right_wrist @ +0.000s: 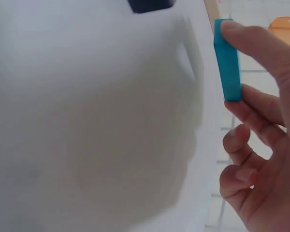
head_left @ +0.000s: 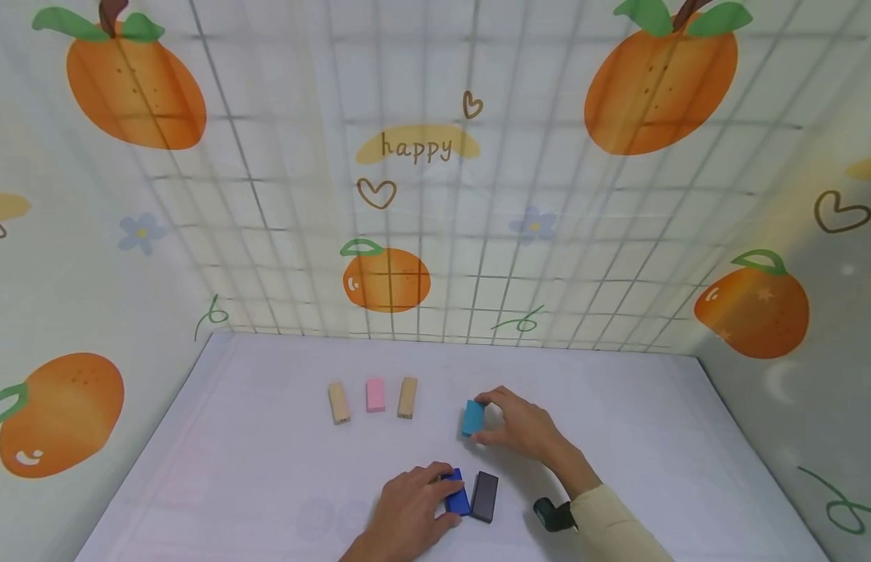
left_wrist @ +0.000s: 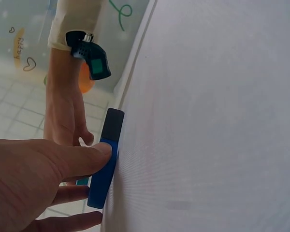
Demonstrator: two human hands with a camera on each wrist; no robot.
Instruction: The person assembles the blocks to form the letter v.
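Note:
A light-blue block (head_left: 473, 419) is pinched between the thumb and fingers of my right hand (head_left: 523, 425). In the right wrist view the thumb presses one end of this light-blue block (right_wrist: 228, 65) and a fingertip the other. My left hand (head_left: 412, 503) grips a dark-blue block (head_left: 457, 495) nearer the front of the table. Right beside that block lies a dark grey block (head_left: 485, 496). The left wrist view shows the left thumb on the face of the dark-blue block (left_wrist: 102, 176), with fingers on its other side.
Farther back on the white table (head_left: 267, 468) lie a wooden block (head_left: 339, 403), a pink block (head_left: 375, 396) and another wooden block (head_left: 407, 398). A patterned curtain (head_left: 421, 211) rises behind the table and along both sides. A dark wrist camera (head_left: 553, 515) sits at the right sleeve.

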